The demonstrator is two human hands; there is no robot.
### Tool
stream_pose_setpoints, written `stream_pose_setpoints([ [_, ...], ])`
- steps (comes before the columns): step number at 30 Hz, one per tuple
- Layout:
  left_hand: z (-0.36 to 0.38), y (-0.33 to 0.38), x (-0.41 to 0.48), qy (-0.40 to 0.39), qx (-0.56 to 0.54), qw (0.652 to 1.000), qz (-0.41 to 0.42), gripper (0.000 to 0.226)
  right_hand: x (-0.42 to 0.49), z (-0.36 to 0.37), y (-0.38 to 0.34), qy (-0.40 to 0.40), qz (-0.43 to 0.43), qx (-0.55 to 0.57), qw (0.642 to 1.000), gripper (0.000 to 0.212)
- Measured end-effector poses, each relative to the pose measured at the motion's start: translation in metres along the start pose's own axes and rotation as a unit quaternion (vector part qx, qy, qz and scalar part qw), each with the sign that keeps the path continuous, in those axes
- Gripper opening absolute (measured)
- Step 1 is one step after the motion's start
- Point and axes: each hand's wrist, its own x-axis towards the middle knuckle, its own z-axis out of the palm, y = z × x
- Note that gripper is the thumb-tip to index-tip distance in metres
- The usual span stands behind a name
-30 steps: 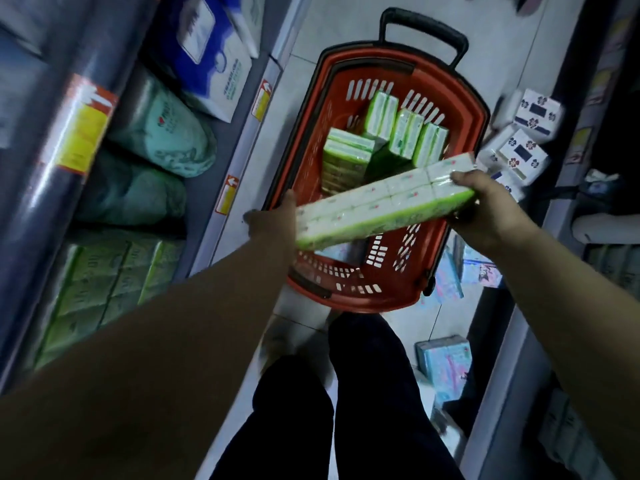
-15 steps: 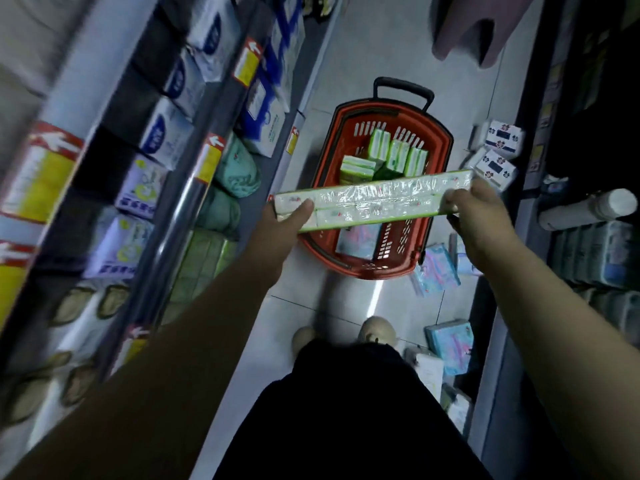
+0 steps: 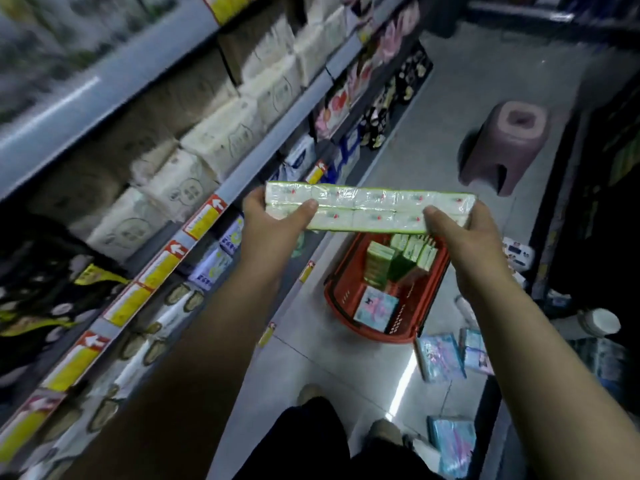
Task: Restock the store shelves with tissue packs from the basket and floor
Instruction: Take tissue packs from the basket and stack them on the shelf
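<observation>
Running near to far along the left, the shelf unit (image 3: 263, 147) is the biggest thing beside me. Its tiers are packed with cream tissue packs (image 3: 221, 140) behind yellow price tags. Far right on the floor stands a purple stool (image 3: 505, 140), well apart from what I hold. Nearer, below my hands, sits the red basket (image 3: 341, 306), with green tissue packs (image 3: 381, 265) standing at its far end and 1 blue pack (image 3: 375, 308) lying at its near end.

Above the basket I hold the long green-edged tissue pack (image 3: 367, 209) roughly level. Its long axis runs left to right across the aisle, with the left end near the shelf edge and the right end pointing at the opposite shelving. Its broad clear-wrapped face is turned towards me.

My left hand (image 3: 266, 230) grips the left end, thumb curled over that face, and my right hand (image 3: 474, 251) grips the right end the same way. More blue packs (image 3: 440, 356) lie on the floor right of the basket.
</observation>
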Motion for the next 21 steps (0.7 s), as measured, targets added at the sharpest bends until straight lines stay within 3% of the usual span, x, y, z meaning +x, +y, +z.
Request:
stream_pose_setpoints([
  [5,-0.025,0.063,-0.036,0.067,-0.042,0.996,0.042,0.058,-0.019,0.004,-0.063,-0.057,-0.052,0.016,0.997,0.026],
  [11,-0.070,0.125,-0.084,0.160,-0.059,0.979,0.113,0.054,-0.043,0.024,-0.133,-0.114,-0.135,0.012,0.984,0.038],
  [17,-0.130,0.171,-0.126,0.263,-0.063,0.947,0.174,0.051,-0.076,0.071,-0.197,-0.192,-0.199,0.028,0.961,0.066],
  [21,-0.173,0.197,-0.154,0.323,-0.043,0.921,0.216,0.050,-0.104,0.107,-0.235,-0.239,-0.237,0.054,0.940,0.049],
])
